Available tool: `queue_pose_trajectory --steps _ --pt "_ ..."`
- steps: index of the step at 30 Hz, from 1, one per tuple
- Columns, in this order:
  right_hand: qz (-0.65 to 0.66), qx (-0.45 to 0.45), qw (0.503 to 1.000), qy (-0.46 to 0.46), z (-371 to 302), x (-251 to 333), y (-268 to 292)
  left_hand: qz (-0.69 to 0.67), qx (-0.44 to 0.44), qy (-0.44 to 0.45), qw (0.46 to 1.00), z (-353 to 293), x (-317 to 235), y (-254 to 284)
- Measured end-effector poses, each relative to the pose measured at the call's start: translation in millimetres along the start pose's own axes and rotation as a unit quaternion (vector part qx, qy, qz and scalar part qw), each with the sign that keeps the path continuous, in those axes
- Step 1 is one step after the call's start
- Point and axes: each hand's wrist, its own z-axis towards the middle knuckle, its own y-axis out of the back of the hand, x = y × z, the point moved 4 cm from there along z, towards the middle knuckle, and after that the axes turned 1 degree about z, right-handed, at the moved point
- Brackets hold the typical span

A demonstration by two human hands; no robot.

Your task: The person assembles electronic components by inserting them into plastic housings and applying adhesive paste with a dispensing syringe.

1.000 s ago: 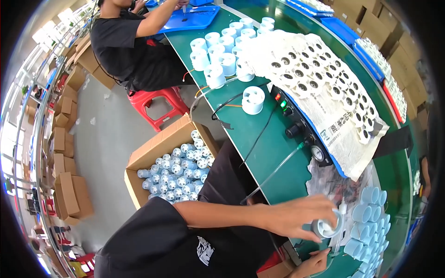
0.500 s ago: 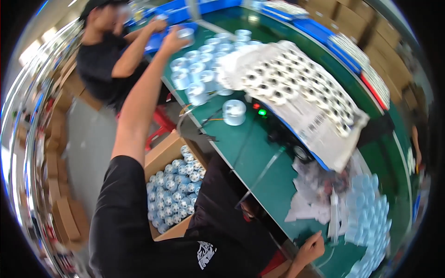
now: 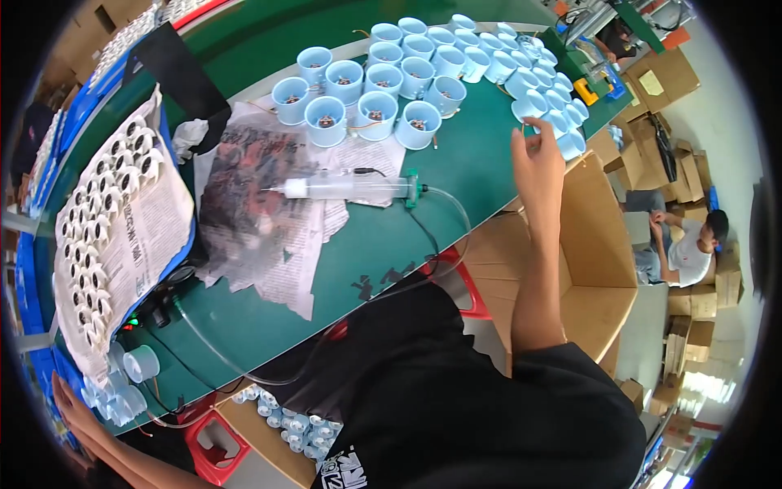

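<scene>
Dark print runs across the pale sheet (image 3: 156,236) at the left of the frame, with a bolder line of characters near its middle; smaller rows of type mark the paper (image 3: 295,281) on the counter (image 3: 358,265). White lettering and a graphic show on the black shirt (image 3: 521,416), at the bottom centre.

Right of centre, the right hand (image 3: 538,159) reaches up toward the packed blue cups (image 3: 415,77) along the top. Its grip is narrow, with bent fingers close to the thumb; whether it pinches anything cannot be told. The nearest cup (image 3: 572,147) is just right of the fingertips, touching or not unclear.

At the lower left edge, the left hand (image 3: 75,411) has its fingers stretched out, just beside a small cluster of cups (image 3: 124,403); whether its grip holds one cannot be told. A clear syringe (image 3: 350,188) lies across the paper, between the hands.
</scene>
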Motion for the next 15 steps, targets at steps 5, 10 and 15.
queue_pose_trajectory --steps 5,10,15 --pt "-0.113 -0.039 0.993 0.001 66 -58 -42 -0.122 0.013 -0.003 0.992 -105 -308 -21" --pt "-0.103 -0.042 0.994 0.011 72 -47 -40 -0.318 0.129 -0.032 0.939 -168 -414 -86" --pt "0.267 0.198 0.942 0.051 -14 45 -2 -0.456 0.255 0.029 0.852 -191 -521 -137"
